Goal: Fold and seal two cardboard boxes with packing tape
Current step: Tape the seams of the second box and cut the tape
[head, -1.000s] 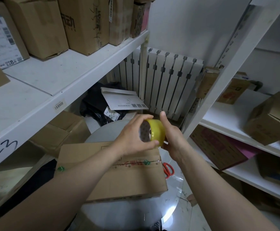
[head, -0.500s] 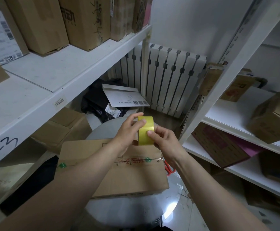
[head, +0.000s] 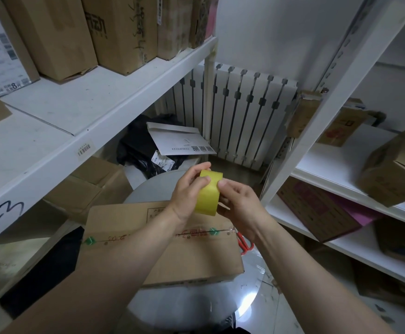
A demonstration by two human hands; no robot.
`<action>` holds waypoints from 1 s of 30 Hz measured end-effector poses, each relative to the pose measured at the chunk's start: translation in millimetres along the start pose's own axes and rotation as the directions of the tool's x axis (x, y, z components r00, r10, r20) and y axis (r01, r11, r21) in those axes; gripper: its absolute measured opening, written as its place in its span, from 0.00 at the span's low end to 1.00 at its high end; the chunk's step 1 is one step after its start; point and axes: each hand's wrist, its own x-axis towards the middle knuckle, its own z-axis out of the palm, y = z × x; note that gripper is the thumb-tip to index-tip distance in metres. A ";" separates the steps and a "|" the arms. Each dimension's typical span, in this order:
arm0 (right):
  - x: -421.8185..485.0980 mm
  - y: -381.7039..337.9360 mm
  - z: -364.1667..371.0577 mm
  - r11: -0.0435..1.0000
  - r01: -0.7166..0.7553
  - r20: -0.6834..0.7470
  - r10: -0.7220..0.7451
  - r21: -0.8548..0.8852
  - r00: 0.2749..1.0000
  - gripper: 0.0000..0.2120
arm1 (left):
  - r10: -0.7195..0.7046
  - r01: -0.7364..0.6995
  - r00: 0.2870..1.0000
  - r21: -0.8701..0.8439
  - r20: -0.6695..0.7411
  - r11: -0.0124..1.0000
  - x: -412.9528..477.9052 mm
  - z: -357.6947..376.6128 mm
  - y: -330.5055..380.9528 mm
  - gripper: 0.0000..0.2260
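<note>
Both the left hand [head: 186, 192] and right hand [head: 241, 204] grip a tape roll [head: 207, 198] above an apparently closed box [head: 196, 257].

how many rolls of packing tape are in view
1. The yellow tape roll is held between the left hand and right hand, above the cardboard box on the round table. More may be hidden from view.

Curled fingers [head: 193, 173] are covering the tape roll [head: 208, 196] core and free end. Red scissors [head: 246, 244] are hiding mostly behind the box [head: 196, 259]. Box print is reading too small. Top edge is cropping the shelf cartons [head: 52, 32].
</note>
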 end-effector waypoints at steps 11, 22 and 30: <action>-5.8 14.2 1.2 0.852 0.240 0.085 -0.227 -0.466 0.970 0.08 | -0.438 0.447 0.893 -0.095 0.103 0.889 11.8 -3.7 22.0 0.14; 1.8 -16.7 1.2 1.000 0.011 -0.202 -0.015 -0.018 0.979 0.15 | 0.072 -0.145 0.966 0.288 0.249 0.947 3.1 -7.4 10.2 0.39; 4.2 -11.2 -0.9 0.996 -0.008 -0.188 0.024 0.088 0.982 0.15 | 0.073 -0.209 0.933 0.365 0.354 0.907 -2.8 -17.4 8.0 0.38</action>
